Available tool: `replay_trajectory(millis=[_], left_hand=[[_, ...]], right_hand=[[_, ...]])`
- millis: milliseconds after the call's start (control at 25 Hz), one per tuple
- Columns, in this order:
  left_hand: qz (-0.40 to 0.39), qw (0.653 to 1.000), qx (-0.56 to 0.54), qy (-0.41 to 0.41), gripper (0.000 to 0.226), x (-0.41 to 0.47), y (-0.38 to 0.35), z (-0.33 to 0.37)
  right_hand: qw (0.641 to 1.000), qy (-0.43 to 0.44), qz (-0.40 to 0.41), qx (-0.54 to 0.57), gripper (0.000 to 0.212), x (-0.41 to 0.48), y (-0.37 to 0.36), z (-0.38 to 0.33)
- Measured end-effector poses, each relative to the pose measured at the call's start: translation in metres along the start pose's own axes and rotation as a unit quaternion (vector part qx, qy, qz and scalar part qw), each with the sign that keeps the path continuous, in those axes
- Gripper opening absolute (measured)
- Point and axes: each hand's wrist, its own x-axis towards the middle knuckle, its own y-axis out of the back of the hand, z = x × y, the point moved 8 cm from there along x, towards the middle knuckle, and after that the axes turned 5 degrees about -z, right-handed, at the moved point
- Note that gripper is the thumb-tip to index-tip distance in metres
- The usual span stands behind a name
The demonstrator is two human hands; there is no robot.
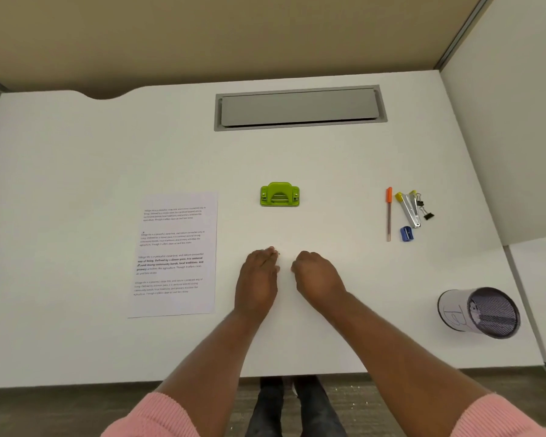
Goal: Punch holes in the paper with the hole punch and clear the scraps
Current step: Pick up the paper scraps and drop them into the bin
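Both hands rest side by side on the white surface, close to its near edge and almost touching each other. The left hand lies fairly flat, palm down, fingers stretched forward and together, with nothing in it that I can see. The right hand is loosely curled, its fingers tucked under toward the left hand; whether it has hold of anything beneath those fingers I cannot tell.

The green hole punch sits on its own straight ahead of the hands, well apart from them. The printed paper lies flat to the left of the left hand, near but not touching it, with four blocks of text on it. No scraps can be made out on the surface from here.

Off to the right lie an orange-capped pen, a silver stapler with black binder clips beside it, and a blue sharpener. A mesh cup stands nearer the right corner. A grey cable hatch is set into the far side.
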Motion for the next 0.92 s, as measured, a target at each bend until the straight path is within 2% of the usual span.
replay_trajectory(millis=[160, 240, 280, 360, 440, 520, 600, 680, 760, 920], left_hand=[[-0.034, 0.997, -0.033, 0.068, 0.033, 0.023, 0.004, 0.005], [-0.051, 0.996, -0.031, 0.066, 0.031, 0.028, 0.002, 0.010], [-0.057, 0.996, -0.027, 0.058, 0.032, 0.027, 0.001, 0.014], [-0.063, 0.997, -0.018, 0.047, 0.035, 0.022, 0.002, 0.020], [-0.070, 0.997, -0.010, 0.042, 0.036, 0.017, -0.001, 0.023], [-0.077, 0.996, -0.001, 0.034, 0.037, 0.017, -0.005, 0.027], [-0.100, 0.995, 0.008, 0.016, 0.038, 0.018, -0.013, 0.037], [-0.130, 0.991, 0.036, -0.018, 0.038, 0.014, -0.023, 0.052], [-0.141, 0.988, 0.044, -0.047, 0.035, 0.008, -0.032, 0.064], [-0.123, 0.992, 0.014, -0.024, 0.027, 0.008, -0.038, 0.072]], right_hand=[[1.000, -0.003, 0.019, 0.024, 0.023, -0.001, 0.002, 0.001], [1.000, -0.002, 0.013, 0.027, 0.023, 0.000, 0.006, -0.001], [0.998, -0.022, 0.011, 0.054, 0.022, 0.001, 0.008, 0.003], [0.975, -0.109, 0.019, 0.192, 0.018, -0.001, 0.013, 0.021], [0.907, -0.193, 0.045, 0.372, 0.013, -0.012, 0.012, 0.046], [0.814, -0.251, 0.071, 0.519, 0.011, -0.032, 0.007, 0.066], [0.720, -0.286, 0.103, 0.624, 0.013, -0.054, 0.001, 0.082], [0.649, -0.308, 0.125, 0.684, 0.014, -0.070, -0.006, 0.094], [0.615, -0.320, 0.134, 0.708, 0.013, -0.083, -0.012, 0.101], [0.590, -0.323, 0.143, 0.726, 0.013, -0.100, -0.017, 0.107]])
